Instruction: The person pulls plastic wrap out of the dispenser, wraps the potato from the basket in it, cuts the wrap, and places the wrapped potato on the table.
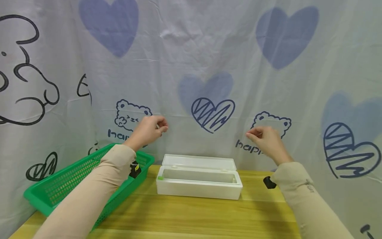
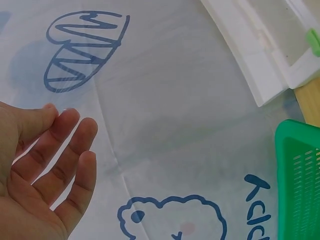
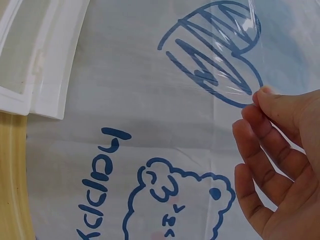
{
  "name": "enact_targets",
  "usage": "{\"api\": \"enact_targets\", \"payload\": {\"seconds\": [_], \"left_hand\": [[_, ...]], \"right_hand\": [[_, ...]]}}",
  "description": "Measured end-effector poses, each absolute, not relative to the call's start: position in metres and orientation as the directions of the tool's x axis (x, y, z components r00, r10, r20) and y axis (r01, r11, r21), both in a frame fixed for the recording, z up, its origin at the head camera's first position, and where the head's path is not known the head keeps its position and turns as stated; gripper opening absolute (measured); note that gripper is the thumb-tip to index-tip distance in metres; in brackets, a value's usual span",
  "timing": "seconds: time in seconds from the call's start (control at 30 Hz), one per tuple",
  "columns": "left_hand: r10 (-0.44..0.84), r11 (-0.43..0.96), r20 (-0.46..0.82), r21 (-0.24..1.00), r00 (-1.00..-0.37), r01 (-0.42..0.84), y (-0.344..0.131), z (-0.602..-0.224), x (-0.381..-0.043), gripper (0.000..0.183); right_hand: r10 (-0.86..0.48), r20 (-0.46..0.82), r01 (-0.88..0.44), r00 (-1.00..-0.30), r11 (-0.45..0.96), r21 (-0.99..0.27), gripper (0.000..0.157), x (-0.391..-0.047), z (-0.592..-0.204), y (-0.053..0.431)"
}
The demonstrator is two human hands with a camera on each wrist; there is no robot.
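Note:
Both hands are raised in front of the curtain, apart from each other. My left hand (image 1: 149, 129) pinches with thumb and index finger, its other fingers loosely bent. My right hand (image 1: 267, 141) pinches the same way. Clear plastic film (image 3: 248, 22) shows as shiny streaks at the right fingertips; in the head view its extent between the hands is too transparent to make out. Below and between them, a white cling film dispenser (image 1: 198, 188) sits on the table, its clear-topped lid (image 1: 198, 162) raised at the back. A green slider (image 1: 160, 178) is at its left end.
A long green basket (image 1: 71, 176) stands at the left, partly behind the left forearm, with a black item (image 1: 135, 170) inside. Another black object (image 1: 269, 182) lies beside the right sleeve. The wooden table (image 1: 191, 215) meets a patterned curtain (image 1: 167, 66) behind.

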State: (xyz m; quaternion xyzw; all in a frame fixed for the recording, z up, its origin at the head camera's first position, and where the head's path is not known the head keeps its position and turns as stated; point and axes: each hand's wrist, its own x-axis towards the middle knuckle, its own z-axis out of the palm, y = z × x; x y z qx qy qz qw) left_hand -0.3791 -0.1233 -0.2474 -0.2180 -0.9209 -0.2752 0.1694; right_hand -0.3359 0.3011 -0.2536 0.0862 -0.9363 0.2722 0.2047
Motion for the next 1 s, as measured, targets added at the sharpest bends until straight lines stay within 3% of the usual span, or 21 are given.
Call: {"api": "enact_targets", "payload": {"seconds": [1.0], "left_hand": [[0.3,0.762,0.497,0.389,-0.814,0.518,-0.124,-0.216,-0.375,0.011]], "right_hand": [[-0.026,0.493,-0.29,-0.87,0.835,-0.467,0.028,-0.333,-0.222,0.3]]}}
